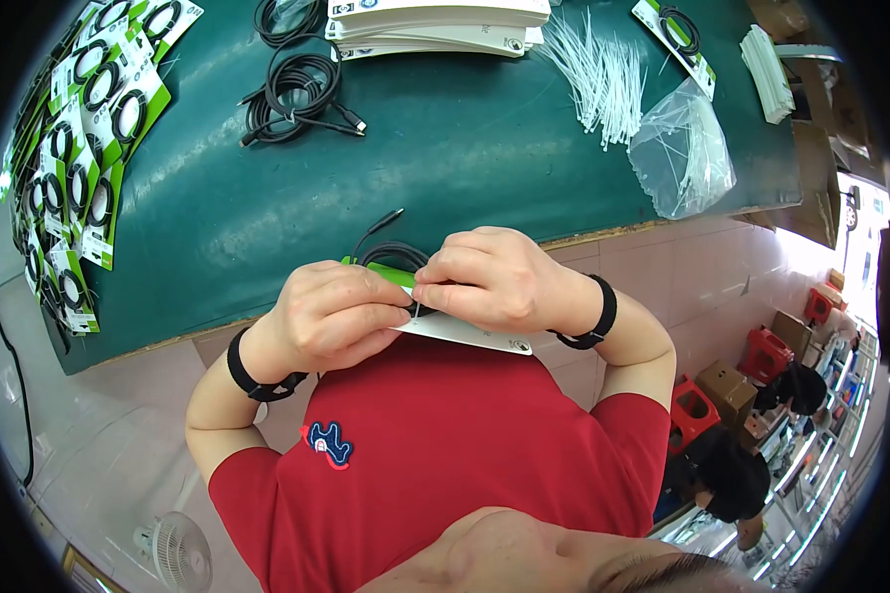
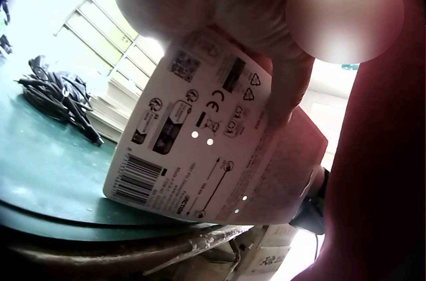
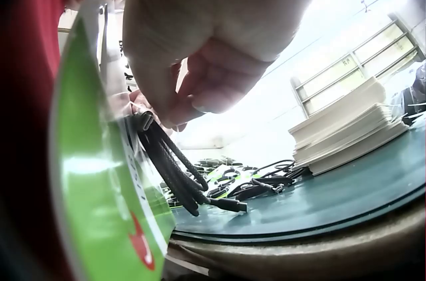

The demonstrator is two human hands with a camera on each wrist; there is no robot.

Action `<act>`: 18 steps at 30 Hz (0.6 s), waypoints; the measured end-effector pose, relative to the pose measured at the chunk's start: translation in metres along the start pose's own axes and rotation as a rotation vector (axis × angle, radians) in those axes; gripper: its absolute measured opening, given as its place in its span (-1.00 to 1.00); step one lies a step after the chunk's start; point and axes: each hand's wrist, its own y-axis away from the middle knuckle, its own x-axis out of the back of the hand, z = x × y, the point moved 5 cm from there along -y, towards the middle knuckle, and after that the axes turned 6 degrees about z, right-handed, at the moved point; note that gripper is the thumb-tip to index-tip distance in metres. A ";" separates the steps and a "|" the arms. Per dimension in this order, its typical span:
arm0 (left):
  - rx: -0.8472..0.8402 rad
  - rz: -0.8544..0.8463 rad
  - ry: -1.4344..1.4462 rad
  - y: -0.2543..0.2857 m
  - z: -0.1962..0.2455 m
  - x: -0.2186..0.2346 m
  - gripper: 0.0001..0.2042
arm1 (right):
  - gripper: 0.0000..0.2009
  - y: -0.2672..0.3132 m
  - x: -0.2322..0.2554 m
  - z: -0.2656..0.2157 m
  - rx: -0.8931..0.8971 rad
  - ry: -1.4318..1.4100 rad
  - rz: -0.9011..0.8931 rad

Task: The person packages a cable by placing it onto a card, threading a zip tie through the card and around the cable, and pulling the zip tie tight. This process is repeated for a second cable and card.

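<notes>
A green and white backing card [image 1: 455, 332] is held up in front of the red shirt. Its printed back, with a barcode [image 2: 138, 180] and small punched holes, faces the left wrist view. My left hand [image 1: 341, 311] grips the card, with a finger laid across its back. A coiled black cable [image 3: 170, 161] lies against the card's green front, one plug [image 3: 229, 205] sticking out. My right hand [image 1: 489, 282] pinches a thin white cable tie [image 1: 417, 308] at the coil, its fingertips close to the left ones.
Carded cables [image 1: 99, 89] are heaped at the table's left. Loose coiled cables [image 1: 302, 99] and a stack of cards [image 1: 435, 30] lie at the back. Further right are loose white cable ties [image 1: 603, 89], a clear plastic bag [image 1: 680, 153] and another carded cable [image 1: 677, 40].
</notes>
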 end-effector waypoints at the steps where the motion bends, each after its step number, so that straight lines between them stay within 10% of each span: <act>1: -0.003 0.000 0.003 0.000 0.000 0.000 -0.81 | -0.86 0.000 0.000 0.000 0.008 0.000 -0.008; 18: 0.007 0.011 0.012 0.000 -0.002 0.000 -0.82 | -0.83 -0.002 0.003 -0.003 0.009 -0.097 -0.057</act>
